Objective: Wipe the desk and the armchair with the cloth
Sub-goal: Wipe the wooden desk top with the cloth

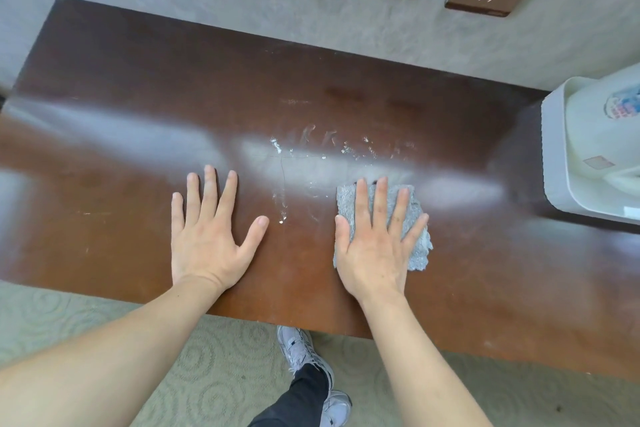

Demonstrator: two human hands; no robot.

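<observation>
Grey cloth lies under the flat, spread right hand on the brown counter; left hand rests open, holding nothing.

Head view, steeply down, close over desk

Bright glare streaking the desk
</observation>
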